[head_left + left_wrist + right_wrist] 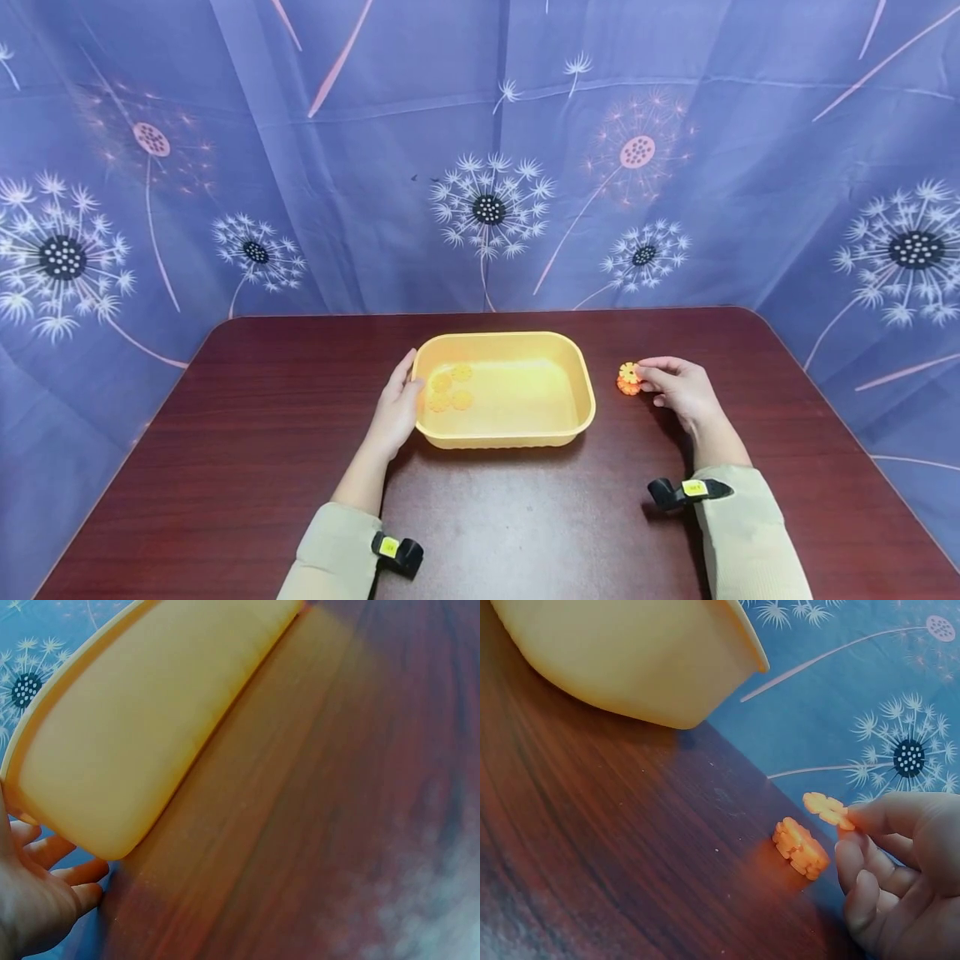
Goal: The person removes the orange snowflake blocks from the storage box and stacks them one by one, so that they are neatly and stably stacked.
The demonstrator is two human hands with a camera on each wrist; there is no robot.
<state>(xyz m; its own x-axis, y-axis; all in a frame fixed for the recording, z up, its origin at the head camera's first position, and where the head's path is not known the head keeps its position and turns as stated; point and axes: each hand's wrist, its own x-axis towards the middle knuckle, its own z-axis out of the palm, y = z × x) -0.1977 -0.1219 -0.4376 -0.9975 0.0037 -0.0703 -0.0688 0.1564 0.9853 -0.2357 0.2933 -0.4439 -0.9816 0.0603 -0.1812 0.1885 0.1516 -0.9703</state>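
A yellow plastic tray (517, 442) with high walls stands on the table. At its left end my left hand (396, 410) grips the rim, thumb over the edge and fingers outside; the left wrist view shows those fingers (64, 874) against the end wall. Several orange notched discs (461, 400) lie inside the tray's left part. To the right of the tray, my right hand (678, 390) pinches one orange notched disc (826, 810) between thumb and forefinger. Just below it, apart from it, a small stack of orange notched discs (800, 849) sits on the table.
The dark red wooden table (247, 450) has rounded far corners. Behind it and at both sides hangs a blue curtain (375, 208) with dandelion prints. Black straps (686, 492) with yellow labels are worn on both sleeved wrists.
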